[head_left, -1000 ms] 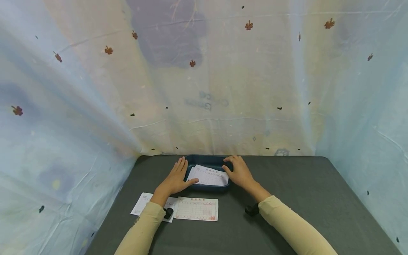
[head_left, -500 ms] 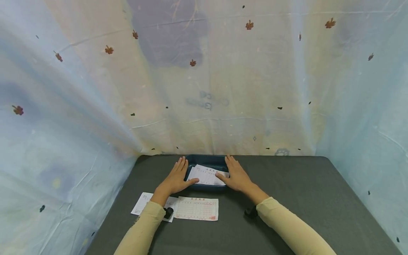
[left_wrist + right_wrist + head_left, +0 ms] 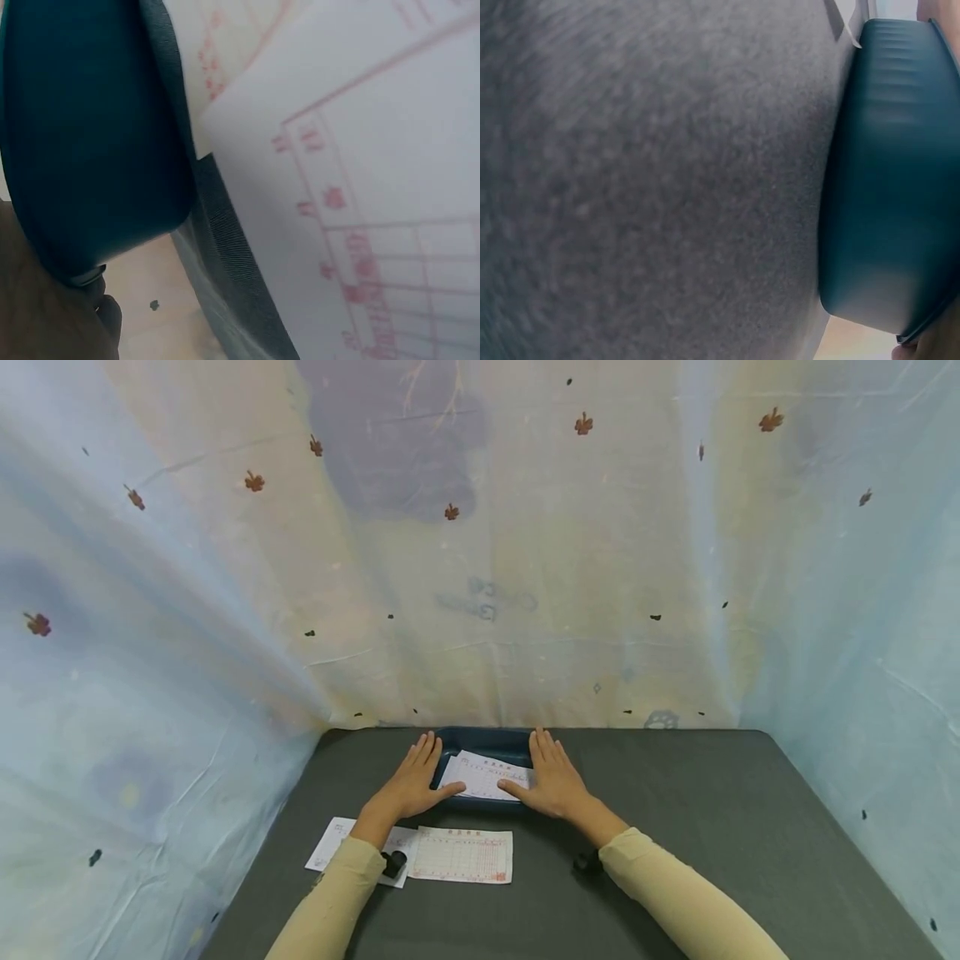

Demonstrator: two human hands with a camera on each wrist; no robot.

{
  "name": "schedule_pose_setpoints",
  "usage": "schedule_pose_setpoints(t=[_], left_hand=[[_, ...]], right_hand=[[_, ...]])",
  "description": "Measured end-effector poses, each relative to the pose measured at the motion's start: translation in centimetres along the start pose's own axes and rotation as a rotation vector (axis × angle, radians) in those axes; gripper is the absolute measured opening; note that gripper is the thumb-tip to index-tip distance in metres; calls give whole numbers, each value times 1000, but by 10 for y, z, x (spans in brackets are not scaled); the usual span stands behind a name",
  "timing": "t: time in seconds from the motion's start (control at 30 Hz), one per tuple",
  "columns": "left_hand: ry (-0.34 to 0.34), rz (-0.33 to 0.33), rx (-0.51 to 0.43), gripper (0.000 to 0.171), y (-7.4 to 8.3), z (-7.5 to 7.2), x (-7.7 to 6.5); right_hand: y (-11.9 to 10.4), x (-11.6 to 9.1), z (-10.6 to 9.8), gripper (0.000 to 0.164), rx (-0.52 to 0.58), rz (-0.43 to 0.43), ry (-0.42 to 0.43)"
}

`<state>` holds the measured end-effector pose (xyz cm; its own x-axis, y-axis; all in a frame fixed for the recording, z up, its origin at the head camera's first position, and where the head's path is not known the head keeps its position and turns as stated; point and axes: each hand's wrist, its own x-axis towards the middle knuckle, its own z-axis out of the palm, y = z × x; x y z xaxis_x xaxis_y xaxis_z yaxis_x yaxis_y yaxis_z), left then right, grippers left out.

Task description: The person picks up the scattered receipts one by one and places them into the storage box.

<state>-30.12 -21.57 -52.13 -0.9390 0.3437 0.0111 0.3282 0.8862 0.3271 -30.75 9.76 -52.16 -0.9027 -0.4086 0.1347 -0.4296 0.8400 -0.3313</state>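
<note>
A dark blue tray (image 3: 486, 740) sits at the far edge of the table, with printed paper slips (image 3: 487, 777) lying overlapped inside it. Along its left side rests my left hand (image 3: 411, 785), fingers straight and thumb out over the near part. My right hand (image 3: 557, 785) lies the same way along the right side, its thumb over the slips. The wrist views show the tray's outer wall (image 3: 90, 135) close up, and the right wrist view shows the same wall (image 3: 892, 172); only bits of the hands appear there.
Nearer me lies a red-printed form (image 3: 462, 856), and a white slip (image 3: 330, 842) beside it is partly hidden under my left forearm. The grey table (image 3: 690, 827) ends at a patterned curtain (image 3: 525, 577) at the back and sides.
My right hand, bent-fingered at the tray's right corner before, has straightened along the side, and its thumb has come over the near part. The left hand and tray look nearly unmoved.
</note>
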Motion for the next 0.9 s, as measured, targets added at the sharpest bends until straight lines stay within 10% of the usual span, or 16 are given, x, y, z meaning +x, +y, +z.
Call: schedule_pose_setpoints(t=[0.43, 0.9], left_hand=[[25, 27, -161, 95, -13, -14, -3], [24, -64, -209, 76, -58, -37, -39]], right_hand=[[-4, -2, -3, 118, -19, 12, -29], [-5, -1, -3, 117, -12, 10, -38]])
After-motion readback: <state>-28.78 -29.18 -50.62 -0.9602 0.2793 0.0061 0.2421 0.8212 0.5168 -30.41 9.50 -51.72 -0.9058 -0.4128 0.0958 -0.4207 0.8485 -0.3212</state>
